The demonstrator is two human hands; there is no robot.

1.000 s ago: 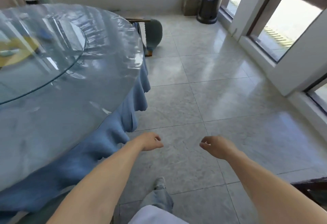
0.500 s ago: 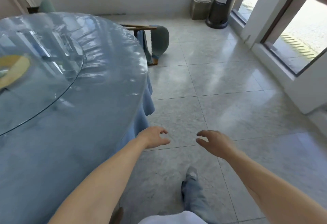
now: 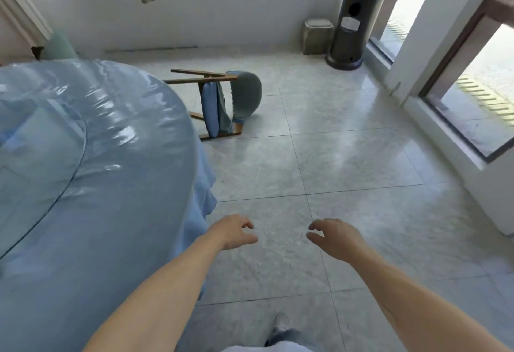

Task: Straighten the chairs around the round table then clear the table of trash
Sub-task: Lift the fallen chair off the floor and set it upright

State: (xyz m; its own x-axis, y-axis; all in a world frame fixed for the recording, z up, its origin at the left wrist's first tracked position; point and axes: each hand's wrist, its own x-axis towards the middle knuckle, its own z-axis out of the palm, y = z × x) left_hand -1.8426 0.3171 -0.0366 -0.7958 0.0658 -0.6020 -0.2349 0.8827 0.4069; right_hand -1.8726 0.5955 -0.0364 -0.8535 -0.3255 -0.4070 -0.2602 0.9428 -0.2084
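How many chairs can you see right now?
1 for certain: a chair tipped on its side on the floor past the round table. A greenish shape behind the table may be another; others could be hidden.

Chair and round table

Wooden chair [image 3: 222, 101], grey-green back, lies tipped on its side on the floor just beside the blue-clothed, apparently plastic-covered round table [image 3: 97, 171].

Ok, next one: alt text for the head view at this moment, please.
A wooden chair lies tipped over on the tiled floor beside a round table draped in blue cloth under clear plastic. The person's left hand and right hand reach forward, open and empty. A dark patio heater stands in the far corner.
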